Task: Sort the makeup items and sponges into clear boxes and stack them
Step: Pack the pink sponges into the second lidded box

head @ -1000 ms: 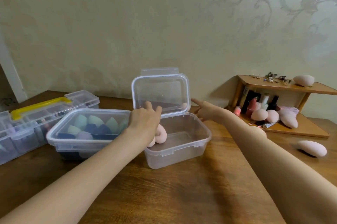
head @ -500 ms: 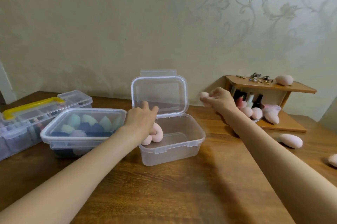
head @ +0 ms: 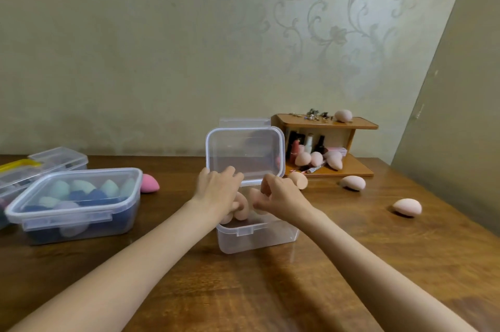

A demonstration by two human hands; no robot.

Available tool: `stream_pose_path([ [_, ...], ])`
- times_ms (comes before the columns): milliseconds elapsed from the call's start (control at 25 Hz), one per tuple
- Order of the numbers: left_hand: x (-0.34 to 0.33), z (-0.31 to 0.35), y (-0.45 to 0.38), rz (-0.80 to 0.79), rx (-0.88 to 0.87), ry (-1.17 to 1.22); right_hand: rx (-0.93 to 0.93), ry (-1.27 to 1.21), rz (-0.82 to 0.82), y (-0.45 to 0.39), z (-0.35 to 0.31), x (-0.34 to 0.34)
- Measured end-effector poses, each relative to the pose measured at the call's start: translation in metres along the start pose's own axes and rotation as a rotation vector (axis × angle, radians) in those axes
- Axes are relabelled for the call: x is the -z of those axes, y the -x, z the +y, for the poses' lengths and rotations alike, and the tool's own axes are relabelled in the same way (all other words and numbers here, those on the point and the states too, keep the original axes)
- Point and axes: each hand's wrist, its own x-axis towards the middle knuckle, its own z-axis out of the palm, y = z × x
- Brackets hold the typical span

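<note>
Right hand (head: 281,198) now back over open box (head: 257,237) on wooden table (head: 270,291), fingers curled round pale sponge (head: 255,196).

Both hands reach into an open clear plastic box (head: 257,237) on the brown wooden table (head: 270,291), its hinged lid (head: 244,154) standing upright. The left hand (head: 217,191) rests on pale pink sponges (head: 242,210) inside, while the right hand (head: 281,198) pinches another pale pink sponge (head: 255,196). To the left sits a closed clear box of blue and green sponges (head: 74,203).
</note>
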Motion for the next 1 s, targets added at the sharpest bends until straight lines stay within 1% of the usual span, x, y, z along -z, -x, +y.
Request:
stream_pose_path([
  [120, -0.002, 0.005, -0.002, 0.044, -0.070, -0.114, -0.029, 0.043, -0.061, 0.002, 0.003, 0.003],
  [160, -0.004, 0.005, -0.003, 0.052, -0.102, -0.082, -0.027, 0.094, -0.080, 0.002, 0.004, 0.004],
  [280, -0.009, 0.005, -0.005, 0.029, -0.213, 0.212, -0.009, 0.205, -0.064, 0.000, 0.014, 0.006],
  [320, -0.009, 0.008, -0.007, 0.015, -0.265, 0.259, -0.004, 0.228, -0.047, 0.001, 0.017, 0.007],
  [400, -0.009, 0.013, -0.010, -0.025, -0.332, 0.247, 0.011, 0.270, -0.001, 0.005, 0.019, 0.010],
  [520, -0.008, 0.019, -0.014, -0.073, -0.370, 0.180, 0.055, 0.325, 0.031, 0.014, 0.018, 0.019],
  [600, -0.006, 0.023, -0.016, -0.083, -0.374, 0.150, 0.049, 0.287, 0.027, 0.019, 0.021, 0.031],
  [640, -0.004, 0.027, -0.017, -0.081, -0.372, 0.152, 0.022, 0.240, 0.051, 0.019, 0.025, 0.039],
  [680, -0.003, 0.030, -0.018, -0.079, -0.373, 0.156, -0.007, 0.199, 0.117, 0.018, 0.032, 0.048],
  [720, -0.001, 0.035, -0.019, -0.076, -0.382, 0.159, -0.050, 0.201, 0.198, 0.016, 0.043, 0.057],
  [760, -0.001, 0.040, -0.020, -0.072, -0.393, 0.161, -0.120, 0.260, 0.257, 0.015, 0.056, 0.065],
  [800, 0.000, 0.045, -0.022, -0.066, -0.403, 0.165, -0.221, 0.363, 0.271, 0.014, 0.072, 0.072],
  [840, 0.001, 0.050, -0.024, -0.057, -0.412, 0.172, -0.345, 0.472, 0.240, 0.015, 0.088, 0.077],
  [880, 0.001, 0.054, -0.025, -0.050, -0.421, 0.177, -0.469, 0.546, 0.173, 0.017, 0.104, 0.080],
  [920, 0.001, 0.059, -0.027, -0.046, -0.434, 0.177, -0.577, 0.587, 0.099, 0.020, 0.119, 0.081],
  [1000, 0.002, 0.071, -0.031, -0.038, -0.458, 0.158, -0.723, 0.629, -0.009, 0.027, 0.148, 0.079],
])
